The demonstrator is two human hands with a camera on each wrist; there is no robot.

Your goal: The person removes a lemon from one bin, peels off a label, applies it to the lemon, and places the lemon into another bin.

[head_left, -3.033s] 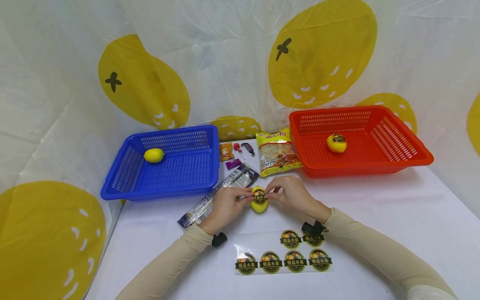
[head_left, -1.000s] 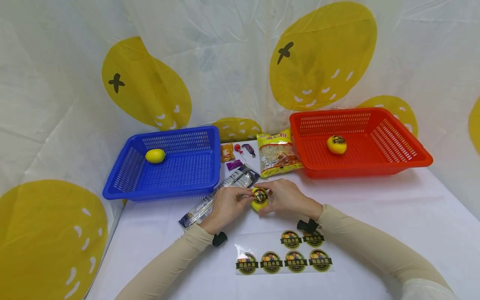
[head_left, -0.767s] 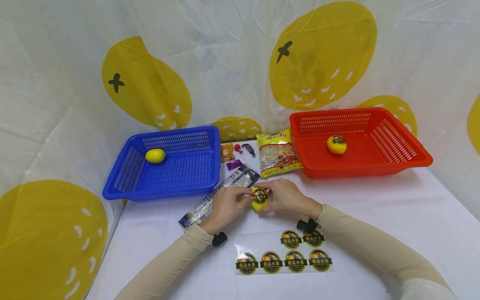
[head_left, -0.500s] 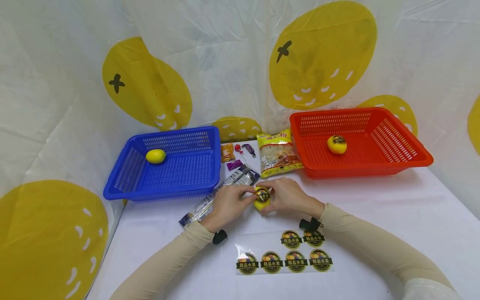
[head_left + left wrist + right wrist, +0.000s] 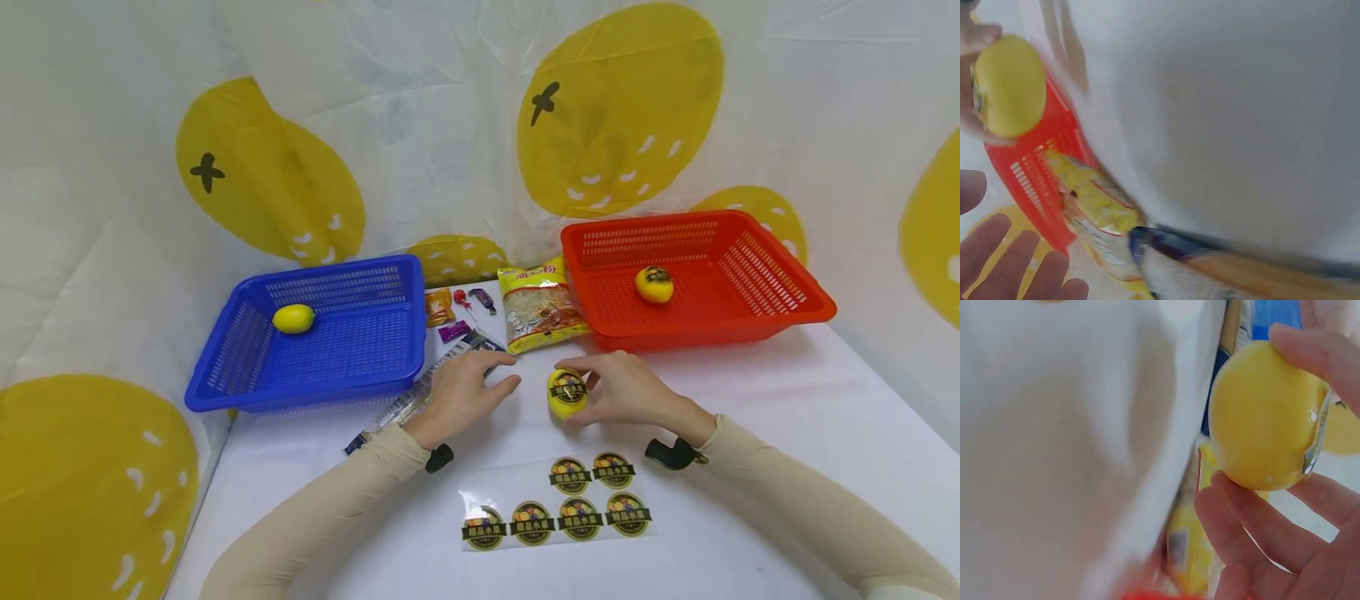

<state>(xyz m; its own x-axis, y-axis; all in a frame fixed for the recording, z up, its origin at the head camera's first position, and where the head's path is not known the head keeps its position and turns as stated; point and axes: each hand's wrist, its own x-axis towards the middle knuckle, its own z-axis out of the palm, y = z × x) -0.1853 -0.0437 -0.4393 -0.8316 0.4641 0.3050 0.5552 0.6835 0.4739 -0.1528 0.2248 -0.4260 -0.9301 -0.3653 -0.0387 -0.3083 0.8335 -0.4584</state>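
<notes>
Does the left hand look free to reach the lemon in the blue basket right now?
Probably yes. The left hand is open, holding nothing, beside the blue basket. The lemon lies alone there, and only the low rim lies between. The right hand holds the stickered lemon.

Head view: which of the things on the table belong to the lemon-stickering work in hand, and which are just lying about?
In the work:
right hand holding the stickered lemon
left hand, open beside it
sticker sheet
red basket with a stickered lemon
blue basket with a plain lemon

Lying about:
snack bag
small sweets
long clear packet
</notes>
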